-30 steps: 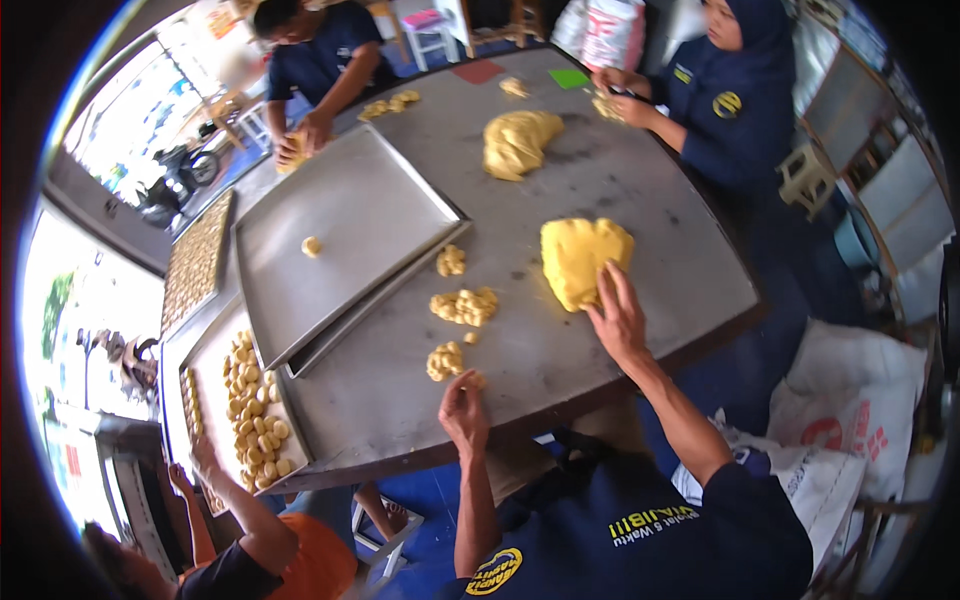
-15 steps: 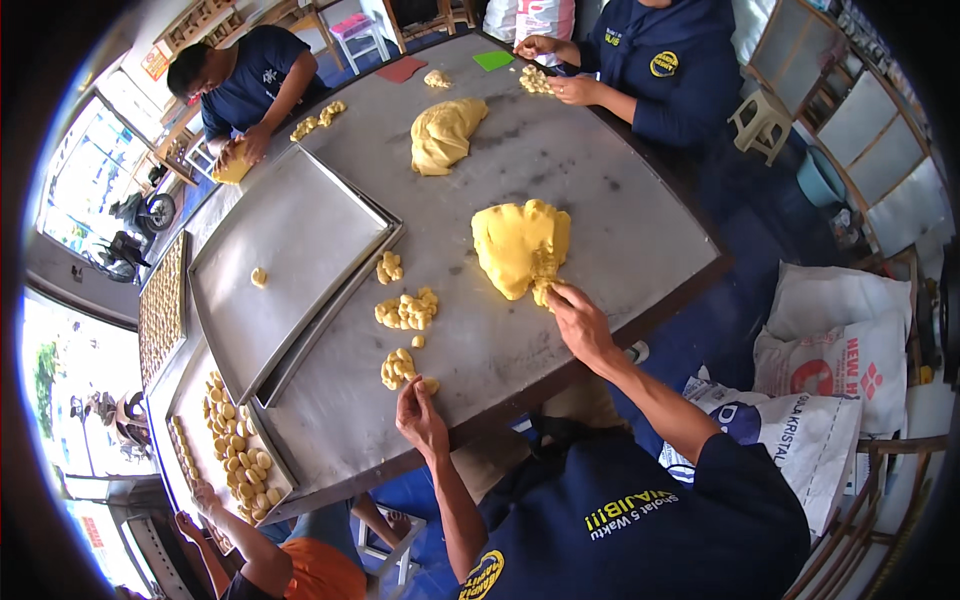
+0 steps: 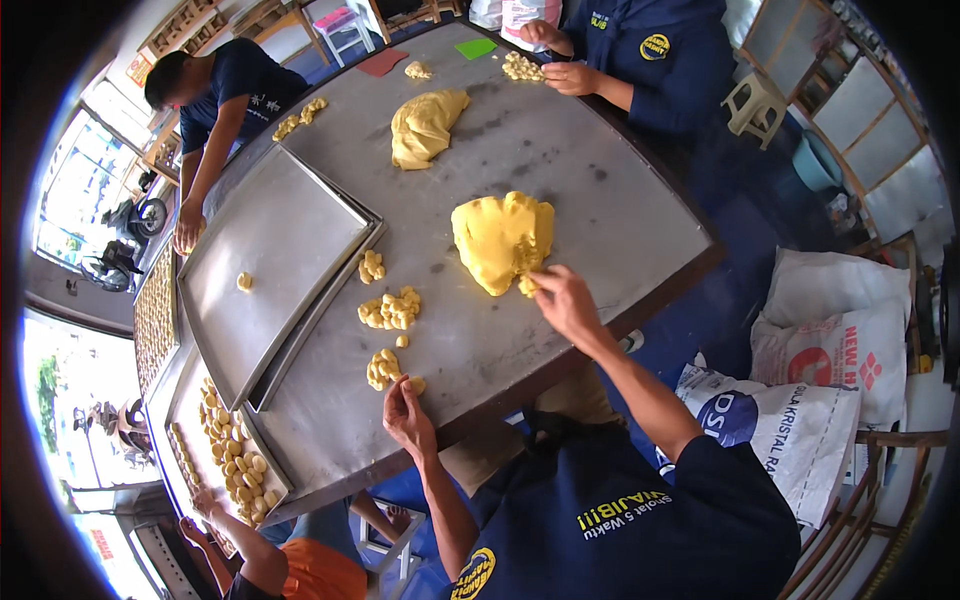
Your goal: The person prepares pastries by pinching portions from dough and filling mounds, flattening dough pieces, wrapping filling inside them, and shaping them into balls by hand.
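A big mound of yellow dough (image 3: 497,240) lies on the metal table, torn along its near edge. At that edge my right hand (image 3: 570,305) is closed in a pinch on a small dough piece (image 3: 528,285). My left hand (image 3: 410,418) is at the table's near edge, its fingertips drawn together beside a cluster of small dough pieces (image 3: 382,369). A single lump (image 3: 416,385) sits by those fingertips; whatever they hold is hidden. Farther up lie another dough cluster (image 3: 390,309), a smaller cluster (image 3: 371,266) and a little ball (image 3: 402,341).
Left of the clusters stand stacked metal trays (image 3: 270,270) with one dough ball on top. Another tray (image 3: 283,480) holds several round pieces, near an orange-clad person's hand (image 3: 207,503). A paler dough mound (image 3: 425,128) lies farther back. Co-workers sit at the far left and far right.
The co-worker at far left has stretched an arm down toward the tray's edge. My right hand's dough piece stands out a little more from the mound. The whole view has shifted slightly.
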`<control>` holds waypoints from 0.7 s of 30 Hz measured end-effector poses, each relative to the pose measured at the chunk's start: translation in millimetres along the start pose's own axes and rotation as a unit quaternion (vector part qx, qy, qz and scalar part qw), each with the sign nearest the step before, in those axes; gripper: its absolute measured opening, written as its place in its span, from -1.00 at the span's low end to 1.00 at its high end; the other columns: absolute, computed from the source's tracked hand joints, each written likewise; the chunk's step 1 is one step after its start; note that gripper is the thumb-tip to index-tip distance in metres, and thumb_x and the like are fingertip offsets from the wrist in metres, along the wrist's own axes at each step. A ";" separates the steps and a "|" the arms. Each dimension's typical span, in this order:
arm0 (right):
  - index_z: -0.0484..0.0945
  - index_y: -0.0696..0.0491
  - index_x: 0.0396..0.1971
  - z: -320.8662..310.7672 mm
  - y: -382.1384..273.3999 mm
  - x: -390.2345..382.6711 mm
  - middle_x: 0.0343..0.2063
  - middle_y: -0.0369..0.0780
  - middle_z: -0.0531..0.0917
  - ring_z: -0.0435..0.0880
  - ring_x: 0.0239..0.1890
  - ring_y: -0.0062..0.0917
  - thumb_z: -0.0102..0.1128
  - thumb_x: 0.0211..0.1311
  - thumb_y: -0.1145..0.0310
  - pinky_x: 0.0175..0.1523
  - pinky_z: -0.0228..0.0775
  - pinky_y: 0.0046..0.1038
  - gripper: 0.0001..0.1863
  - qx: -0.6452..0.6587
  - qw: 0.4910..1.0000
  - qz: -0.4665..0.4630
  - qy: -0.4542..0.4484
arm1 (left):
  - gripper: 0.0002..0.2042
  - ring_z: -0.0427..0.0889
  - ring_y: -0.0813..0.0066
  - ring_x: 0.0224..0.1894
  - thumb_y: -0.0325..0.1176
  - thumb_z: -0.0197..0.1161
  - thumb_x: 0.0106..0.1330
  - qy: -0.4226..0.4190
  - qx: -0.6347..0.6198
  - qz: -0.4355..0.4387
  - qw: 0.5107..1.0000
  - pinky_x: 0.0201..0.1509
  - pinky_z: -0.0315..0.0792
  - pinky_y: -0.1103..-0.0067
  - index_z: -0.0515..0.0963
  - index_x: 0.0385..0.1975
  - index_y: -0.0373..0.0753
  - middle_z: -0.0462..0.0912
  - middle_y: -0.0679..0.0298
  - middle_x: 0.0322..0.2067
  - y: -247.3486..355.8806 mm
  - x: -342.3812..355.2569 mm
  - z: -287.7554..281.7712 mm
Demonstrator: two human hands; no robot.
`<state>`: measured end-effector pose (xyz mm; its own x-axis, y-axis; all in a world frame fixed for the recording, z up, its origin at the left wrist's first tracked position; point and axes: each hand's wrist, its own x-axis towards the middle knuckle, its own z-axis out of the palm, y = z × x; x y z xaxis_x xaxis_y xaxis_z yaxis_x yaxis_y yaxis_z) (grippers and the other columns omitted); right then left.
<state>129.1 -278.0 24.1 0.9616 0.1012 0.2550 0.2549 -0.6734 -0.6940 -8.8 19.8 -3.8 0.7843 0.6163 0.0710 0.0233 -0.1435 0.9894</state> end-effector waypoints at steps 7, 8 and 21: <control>0.73 0.13 -0.05 -45.0 22.2 -40.6 -0.18 -0.07 0.71 0.66 -0.08 -0.14 0.29 0.22 0.55 0.08 0.52 -0.23 -0.71 -0.094 0.994 -0.040 0.026 | -0.74 0.62 0.60 -0.16 -0.30 0.25 0.54 -0.004 0.001 -0.009 1.000 0.00 0.53 0.59 0.67 -0.04 -0.41 0.71 0.28 -0.21 3.0 0.5 1.2; 0.73 0.13 -0.06 -43.0 24.6 -44.2 -0.17 -0.08 0.70 0.64 -0.07 -0.13 0.29 0.23 0.55 0.08 0.51 -0.23 -0.72 -0.089 0.992 -0.066 0.052 | -0.72 0.64 0.57 -0.16 -0.27 0.26 0.54 -0.004 0.018 -0.007 1.000 0.02 0.53 0.57 0.67 -0.03 -0.40 0.73 0.26 -0.22 4.2 1.4 1.2; 0.55 0.15 0.22 -3.8 11.7 -20.9 0.10 -0.03 0.59 0.56 0.06 -0.04 0.23 0.25 0.58 0.19 0.49 -0.21 -0.51 -0.166 0.979 -0.109 0.052 | -0.70 0.66 0.54 -0.12 -0.28 0.27 0.52 0.009 -0.008 0.001 1.000 0.07 0.55 0.57 0.66 0.01 -0.41 0.74 0.22 -0.17 -3.6 1.1 -1.8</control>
<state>111.6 -290.7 13.2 0.8682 0.2056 0.4517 0.3895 -0.8463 -0.3633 -9.1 22.4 -7.1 0.7728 0.6303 0.0745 0.0119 -0.1318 0.9912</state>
